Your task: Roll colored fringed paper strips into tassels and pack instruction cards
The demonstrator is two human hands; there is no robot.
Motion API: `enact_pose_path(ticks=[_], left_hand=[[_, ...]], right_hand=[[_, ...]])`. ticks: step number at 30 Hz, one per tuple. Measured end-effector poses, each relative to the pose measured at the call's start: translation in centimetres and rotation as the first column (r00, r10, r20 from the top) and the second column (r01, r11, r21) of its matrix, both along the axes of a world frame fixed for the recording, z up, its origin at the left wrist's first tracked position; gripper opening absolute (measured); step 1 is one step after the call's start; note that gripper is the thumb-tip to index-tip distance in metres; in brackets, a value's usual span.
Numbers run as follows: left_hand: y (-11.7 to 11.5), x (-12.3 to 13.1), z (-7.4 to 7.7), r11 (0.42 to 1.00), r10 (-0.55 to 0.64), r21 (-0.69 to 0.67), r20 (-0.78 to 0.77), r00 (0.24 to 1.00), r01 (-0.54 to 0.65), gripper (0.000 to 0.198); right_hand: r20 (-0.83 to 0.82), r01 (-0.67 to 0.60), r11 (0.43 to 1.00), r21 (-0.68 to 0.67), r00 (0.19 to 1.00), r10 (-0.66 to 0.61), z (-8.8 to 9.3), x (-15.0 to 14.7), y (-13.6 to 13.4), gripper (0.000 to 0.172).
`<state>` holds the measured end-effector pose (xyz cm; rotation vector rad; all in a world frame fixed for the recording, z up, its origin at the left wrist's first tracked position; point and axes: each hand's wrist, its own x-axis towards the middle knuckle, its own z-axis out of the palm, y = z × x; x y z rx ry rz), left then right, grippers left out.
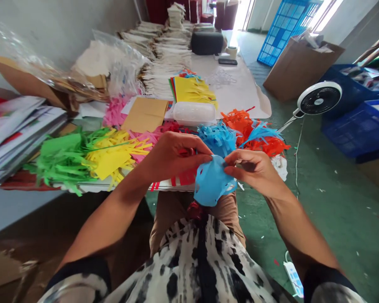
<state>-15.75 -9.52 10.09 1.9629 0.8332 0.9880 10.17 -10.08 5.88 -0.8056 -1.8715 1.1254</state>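
Note:
Between my two hands hangs a light blue piece of cut paper with slits and loose strips, just over the table's front edge. My left hand pinches its upper left edge between thumb and finger. On the other side, my right hand pinches the upper right edge the same way. Behind the hands lies a pile of blue paper fringe, with orange fringe to its right. Red paper strips lie partly hidden under my left hand. Yellow fringe and green fringe spread to the left.
A white plastic box, a brown card and stacked yellow sheets sit farther back. White bundles fill the far table. A fan stands at the right, near blue crates. A power strip lies on the floor.

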Motion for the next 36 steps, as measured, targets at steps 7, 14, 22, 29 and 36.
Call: enact_pose_path(ticks=[7, 14, 22, 29, 36], left_hand=[[-1.0, 0.6, -2.8, 0.771, -0.110, -0.568, 0.330, 0.938, 0.290, 0.020], [1.0, 1.8, -6.3, 0.585, -0.123, -0.734, 0.341, 0.932, 0.346, 0.056], [5.0, 3.0, 0.4, 0.917, 0.181, 0.397, -0.345, 0.921, -0.032, 0.013], [0.9, 2.4, -2.0, 0.409, 0.535, 0.889, -0.417, 0.735, 0.206, 0.020], [-3.1, 2.2, -13.3, 0.707, 0.308, 0.663, -0.602, 0.737, 0.247, 0.026]], right_hand=[[-0.088, -0.122, 0.975, -0.187, 0.990, 0.107, -0.8, 0.1, -0.9, 0.017], [0.057, 0.004, 0.961, -0.277, 0.998, 0.012, -2.2, 1.4, 1.4, 0.035], [0.308, 0.178, 0.773, 0.609, 0.845, -0.437, 5.5, 4.7, 1.9, 0.015], [0.307, -0.051, 0.419, 0.907, 0.761, -0.571, 1.7, 3.7, -2.2, 0.026], [0.536, -0.045, 0.653, 0.756, 0.615, -0.578, -10.2, 3.6, -4.4, 0.020]])
